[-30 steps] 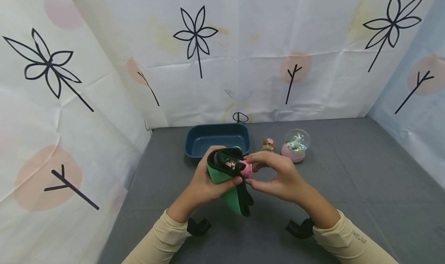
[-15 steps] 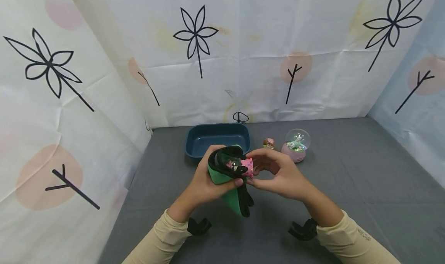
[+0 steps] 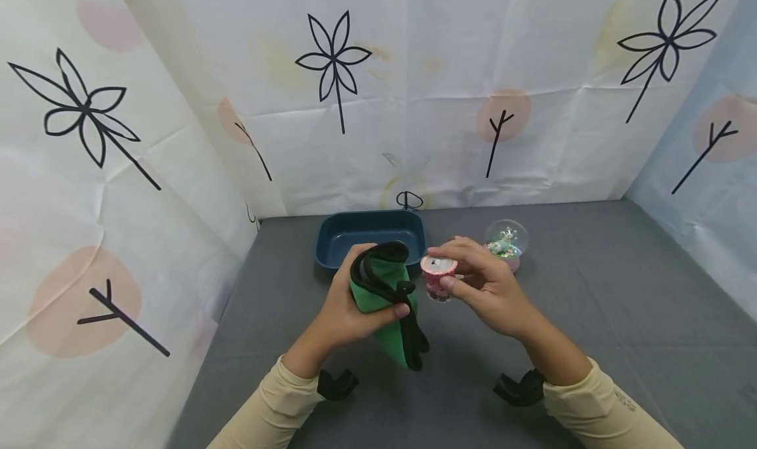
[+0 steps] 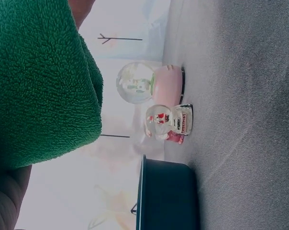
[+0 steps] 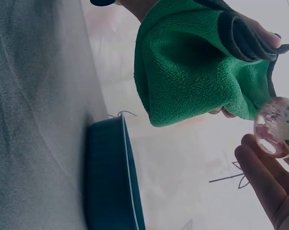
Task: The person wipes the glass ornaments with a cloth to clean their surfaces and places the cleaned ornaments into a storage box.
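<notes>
My left hand (image 3: 345, 307) grips a folded green cloth (image 3: 384, 275) with black edging, its thumb over the near side. Just right of the cloth, my right hand (image 3: 487, 284) pinches a small snow globe (image 3: 439, 268) by its pink base. The base's pale underside faces up and the clear ball points down. In the right wrist view, that clear ball (image 5: 276, 127) overlaps the lower edge of the cloth (image 5: 192, 86). A small Christmas snow globe (image 4: 159, 120) stands on the table, hidden behind my right hand in the head view. Something pink (image 4: 175, 138) shows beside it.
A dark blue rectangular tub (image 3: 369, 215) stands behind the cloth, at the back of the grey table (image 3: 621, 291). A larger snow globe (image 3: 505, 244) with a pink base stands back right. Patterned white fabric (image 3: 408, 133) walls in the table's back and sides.
The snow globe has come out of the cloth's fold to the right and turned base-up in my right hand. My left hand keeps hold of the cloth, almost unmoved.
</notes>
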`<control>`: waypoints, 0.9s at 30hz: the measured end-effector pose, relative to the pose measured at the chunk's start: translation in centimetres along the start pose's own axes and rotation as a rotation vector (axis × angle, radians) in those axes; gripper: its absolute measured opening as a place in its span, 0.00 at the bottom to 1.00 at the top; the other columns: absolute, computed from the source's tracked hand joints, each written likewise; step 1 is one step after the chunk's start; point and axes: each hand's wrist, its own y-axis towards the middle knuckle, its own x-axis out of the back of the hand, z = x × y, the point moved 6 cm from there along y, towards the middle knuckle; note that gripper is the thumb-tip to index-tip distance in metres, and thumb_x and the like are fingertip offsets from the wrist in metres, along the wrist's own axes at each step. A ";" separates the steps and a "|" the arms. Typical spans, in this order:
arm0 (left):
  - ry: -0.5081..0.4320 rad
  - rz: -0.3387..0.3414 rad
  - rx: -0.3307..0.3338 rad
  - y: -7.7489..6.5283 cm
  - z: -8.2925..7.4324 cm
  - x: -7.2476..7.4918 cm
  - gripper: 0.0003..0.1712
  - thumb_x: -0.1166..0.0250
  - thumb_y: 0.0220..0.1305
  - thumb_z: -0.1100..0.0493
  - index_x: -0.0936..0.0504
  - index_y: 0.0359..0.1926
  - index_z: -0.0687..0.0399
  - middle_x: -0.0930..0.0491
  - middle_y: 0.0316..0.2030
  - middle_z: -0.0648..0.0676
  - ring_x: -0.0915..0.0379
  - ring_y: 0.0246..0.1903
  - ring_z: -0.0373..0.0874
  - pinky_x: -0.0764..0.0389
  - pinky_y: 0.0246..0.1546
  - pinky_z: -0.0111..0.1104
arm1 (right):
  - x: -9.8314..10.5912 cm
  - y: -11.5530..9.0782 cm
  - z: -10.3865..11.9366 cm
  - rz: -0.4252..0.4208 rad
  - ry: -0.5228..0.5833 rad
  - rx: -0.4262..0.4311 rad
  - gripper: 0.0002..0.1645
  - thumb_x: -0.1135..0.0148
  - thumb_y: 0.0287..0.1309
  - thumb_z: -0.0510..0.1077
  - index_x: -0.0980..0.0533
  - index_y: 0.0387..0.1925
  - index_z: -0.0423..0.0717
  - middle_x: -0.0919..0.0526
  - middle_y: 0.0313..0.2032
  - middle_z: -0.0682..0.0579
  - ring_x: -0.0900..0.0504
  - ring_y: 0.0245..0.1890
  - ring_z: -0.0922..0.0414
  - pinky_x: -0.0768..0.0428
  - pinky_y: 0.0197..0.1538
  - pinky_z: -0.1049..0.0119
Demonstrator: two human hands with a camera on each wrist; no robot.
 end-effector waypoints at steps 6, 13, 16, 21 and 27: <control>-0.019 0.011 -0.011 -0.1 0.0 -0.2 0.46 0.20 0.59 0.40 0.31 0.70 0.51 0.18 0.55 0.58 0.17 0.49 0.49 0.13 0.54 0.40 | -0.1 0.0 -0.2 -0.009 0.021 -0.027 0.30 0.38 0.67 0.24 0.27 0.69 0.36 0.19 0.57 0.53 0.14 0.48 0.60 0.12 0.38 0.65; -0.038 0.024 -0.019 -0.1 0.1 -0.4 0.46 0.20 0.60 0.40 0.31 0.70 0.53 0.18 0.55 0.59 0.17 0.49 0.50 0.14 0.55 0.40 | -0.1 0.0 -0.2 -0.016 0.023 0.023 0.32 0.24 0.49 0.20 0.23 0.55 0.38 0.12 0.54 0.55 0.15 0.48 0.61 0.16 0.43 0.70; -0.047 0.040 -0.031 -0.1 0.2 -0.6 0.46 0.21 0.60 0.41 0.32 0.70 0.55 0.18 0.56 0.60 0.17 0.50 0.51 0.14 0.56 0.40 | -0.5 0.0 -0.1 0.032 0.047 0.108 0.29 0.24 0.49 0.20 0.19 0.52 0.40 0.13 0.57 0.50 0.15 0.54 0.58 0.15 0.51 0.70; -0.062 0.064 -0.036 -0.1 0.2 -0.9 0.45 0.21 0.61 0.42 0.32 0.70 0.55 0.17 0.55 0.60 0.16 0.49 0.52 0.13 0.54 0.40 | -0.8 0.0 0.4 0.043 -0.055 0.184 0.27 0.19 0.47 0.25 0.13 0.50 0.43 0.15 0.57 0.47 0.17 0.58 0.54 0.17 0.55 0.71; -0.093 0.080 -0.042 -0.1 0.3 -1.3 0.45 0.19 0.60 0.49 0.33 0.70 0.56 0.17 0.53 0.60 0.15 0.47 0.50 0.12 0.52 0.40 | -1.2 0.1 1.0 0.024 -0.128 0.245 0.22 0.17 0.50 0.32 0.11 0.49 0.44 0.16 0.52 0.44 0.19 0.54 0.52 0.16 0.52 0.73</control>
